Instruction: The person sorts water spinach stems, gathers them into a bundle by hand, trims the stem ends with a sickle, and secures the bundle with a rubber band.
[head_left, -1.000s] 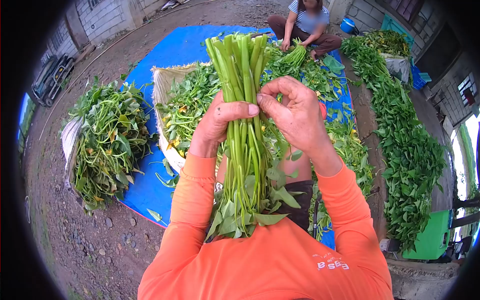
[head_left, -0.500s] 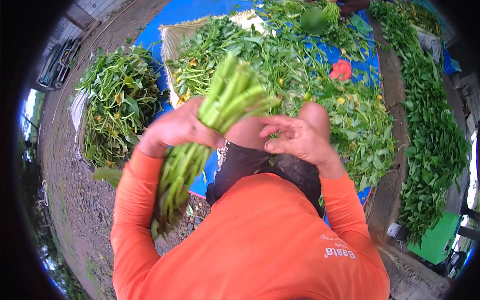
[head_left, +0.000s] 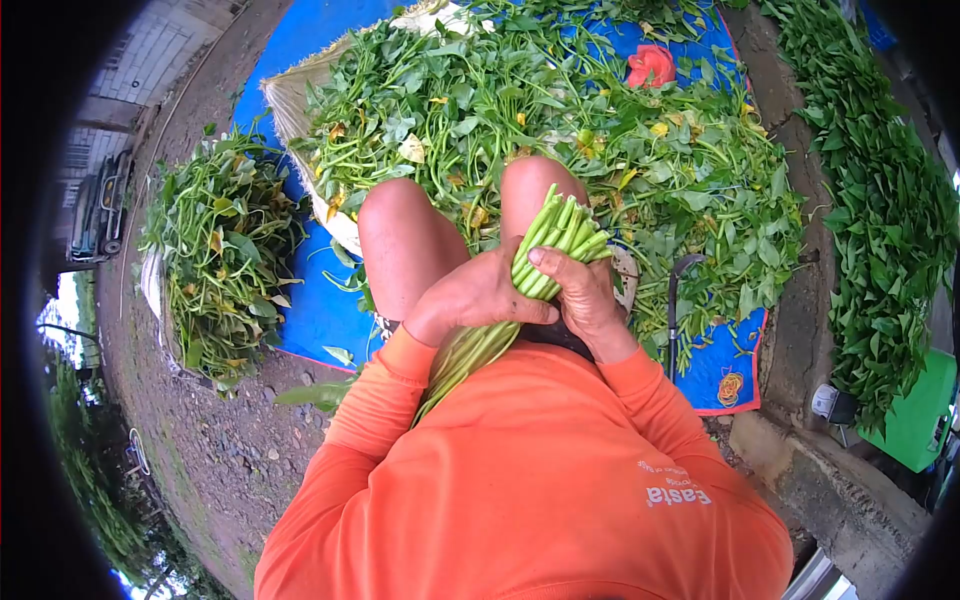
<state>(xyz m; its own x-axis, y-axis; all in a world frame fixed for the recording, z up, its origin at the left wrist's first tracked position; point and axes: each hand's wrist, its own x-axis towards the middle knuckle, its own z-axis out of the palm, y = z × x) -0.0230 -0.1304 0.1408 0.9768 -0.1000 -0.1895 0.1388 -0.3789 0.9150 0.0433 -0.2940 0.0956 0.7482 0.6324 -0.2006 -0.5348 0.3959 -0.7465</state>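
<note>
A bundle of green stems [head_left: 563, 243] slants across my lap, cut ends up and to the right, leafy part mostly hidden behind my left forearm. My left hand [head_left: 490, 292] is wrapped round the stems from the left. On the right side, my right hand [head_left: 585, 297] grips the same bundle near the cut ends, thumb lying over the stems. Beyond my knees, loose leafy stems [head_left: 470, 110] with some yellow leaves cover a sack and the blue tarp [head_left: 325, 310].
A big leafy heap [head_left: 225, 255] stands at the left. Along the right runs a long row of greens [head_left: 880, 190], with a green container [head_left: 915, 410] below it. A red plastic bag [head_left: 651, 66], a dark curved handle [head_left: 673, 305] and rubber bands [head_left: 731, 388] lie on the right side.
The bundle has swung from my left side to over my lap, its cut ends now pointing right. My right hand has closed on it. The view has tilted down, and the other person is out of sight.
</note>
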